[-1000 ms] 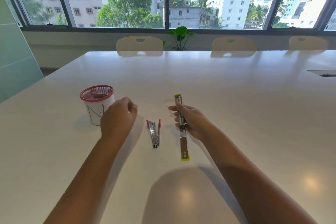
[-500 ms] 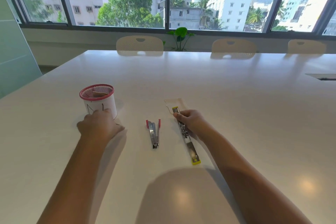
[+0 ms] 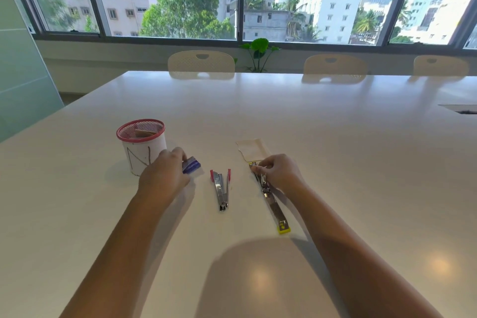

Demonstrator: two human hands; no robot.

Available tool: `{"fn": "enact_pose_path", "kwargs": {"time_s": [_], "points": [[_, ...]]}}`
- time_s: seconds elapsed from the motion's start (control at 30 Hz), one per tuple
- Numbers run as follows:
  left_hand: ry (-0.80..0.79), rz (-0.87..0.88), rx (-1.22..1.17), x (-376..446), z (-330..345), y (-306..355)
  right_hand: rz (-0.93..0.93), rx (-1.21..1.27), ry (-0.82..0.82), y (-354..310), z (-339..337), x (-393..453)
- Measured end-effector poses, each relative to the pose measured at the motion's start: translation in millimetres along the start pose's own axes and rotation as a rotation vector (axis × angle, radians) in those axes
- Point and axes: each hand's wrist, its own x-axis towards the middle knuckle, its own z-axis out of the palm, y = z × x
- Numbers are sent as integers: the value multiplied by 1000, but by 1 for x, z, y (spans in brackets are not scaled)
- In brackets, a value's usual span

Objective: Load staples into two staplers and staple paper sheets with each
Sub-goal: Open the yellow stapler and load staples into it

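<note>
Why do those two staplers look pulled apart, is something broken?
Nothing looks damaged. The pink-tipped metal stapler and yellow-tipped metal stapler lie swung open on the white table. The cream paper slip's near edge looks ragged.

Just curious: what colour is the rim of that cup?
Red, on the mesh cup, seen in the head view.

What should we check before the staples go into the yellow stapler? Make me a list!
1. Yellow stapler opened out flat on the table: ok.
2. Right hand steadying its far end: ok.
3. Left hand holding the small blue box: ok.
4. Box open, staples out: cannot tell.
5. Staple channel empty: cannot tell, too small.
6. Pink stapler lying apart from both hands: ok.
</note>
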Motion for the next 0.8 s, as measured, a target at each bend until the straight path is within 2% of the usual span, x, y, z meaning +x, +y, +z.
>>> {"fn": "enact_pose_path", "kwargs": {"time_s": [0.13,0.27,0.37,0.57,0.67,0.73,0.8], "points": [[91,200,-253,1,6,7,-21,0,68,0,-3,-2],[114,311,-433,-1,7,17,-197,53,232,-11,-10,-9],[98,293,-635,-3,5,25,-338,157,252,-21,-11,-16],[17,199,-1122,-3,-1,29,-510,237,168,-33,-8,-23],[-24,112,-1481,-3,-2,31,-575,257,144,-37,-6,-27],[-105,52,-1751,-3,-1,30,-592,264,124,-39,-5,-30],[-150,13,-1883,-3,0,29,-601,279,121,-42,-4,-33]]}}
